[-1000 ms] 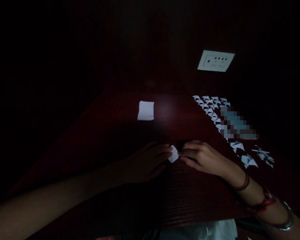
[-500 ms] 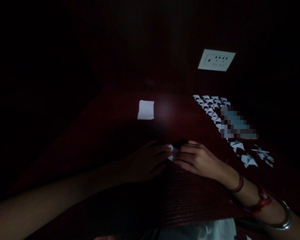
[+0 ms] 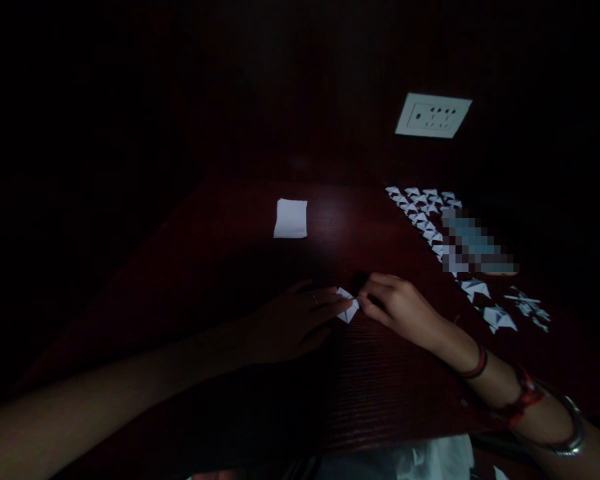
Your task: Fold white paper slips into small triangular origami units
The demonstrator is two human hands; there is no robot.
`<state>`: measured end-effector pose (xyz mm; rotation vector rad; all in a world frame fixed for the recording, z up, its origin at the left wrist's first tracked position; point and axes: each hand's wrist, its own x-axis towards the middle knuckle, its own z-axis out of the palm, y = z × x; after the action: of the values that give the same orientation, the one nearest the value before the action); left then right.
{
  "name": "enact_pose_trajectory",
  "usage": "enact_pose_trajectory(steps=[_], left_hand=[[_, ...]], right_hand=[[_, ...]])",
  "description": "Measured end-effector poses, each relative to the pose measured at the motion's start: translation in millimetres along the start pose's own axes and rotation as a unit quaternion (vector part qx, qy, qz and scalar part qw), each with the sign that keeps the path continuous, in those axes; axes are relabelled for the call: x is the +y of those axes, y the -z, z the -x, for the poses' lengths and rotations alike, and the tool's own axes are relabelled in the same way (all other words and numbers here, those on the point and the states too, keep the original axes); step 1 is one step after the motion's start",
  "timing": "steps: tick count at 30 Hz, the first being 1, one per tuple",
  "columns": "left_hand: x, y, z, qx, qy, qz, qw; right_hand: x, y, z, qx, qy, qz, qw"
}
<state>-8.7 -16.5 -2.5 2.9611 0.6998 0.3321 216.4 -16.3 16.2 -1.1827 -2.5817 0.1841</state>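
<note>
A small folded white paper (image 3: 347,315) lies on the dark red table, with crease lines on its upper face. My left hand (image 3: 295,323) is stretched out flat, its fingertips resting on the paper from the left. At the paper's right corner, my right hand (image 3: 397,303) has thumb and fingers pinched together. The very tips of those fingers are hard to make out in the dim light. Farther back sits a stack of square white paper sheets (image 3: 291,219).
Several folded paper pieces (image 3: 420,219) stand in rows at the right, with two larger folded pieces (image 3: 500,317) nearer me. Beside them are a pixelated object (image 3: 475,240) and a pile of thin paper strips (image 3: 529,305). A wall socket (image 3: 434,115) is above the table.
My right hand has drawn its fingers in to a pinch at the paper's right corner, uncovering more of the paper. My left hand stays nearly in place.
</note>
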Motion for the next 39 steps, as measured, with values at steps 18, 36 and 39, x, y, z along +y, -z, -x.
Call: enact_pose_trajectory(steps=[18, 36, 39], left_hand=[[0.7, 2.1, -2.0, -0.006, -0.009, 0.004, 1.000], [-0.6, 1.5, -2.3, 0.007, -0.016, 0.007, 1.000], [-0.4, 1.2, -2.3, 0.006, -0.014, 0.009, 1.000]], right_hand=[[-3.9, 0.8, -1.7, -0.001, 0.015, 0.118, 0.993], [3.9, 8.3, 8.2, -0.054, 0.145, 0.080, 0.985], [2.8, 9.2, 7.7, -0.055, 0.154, 0.086, 0.983]])
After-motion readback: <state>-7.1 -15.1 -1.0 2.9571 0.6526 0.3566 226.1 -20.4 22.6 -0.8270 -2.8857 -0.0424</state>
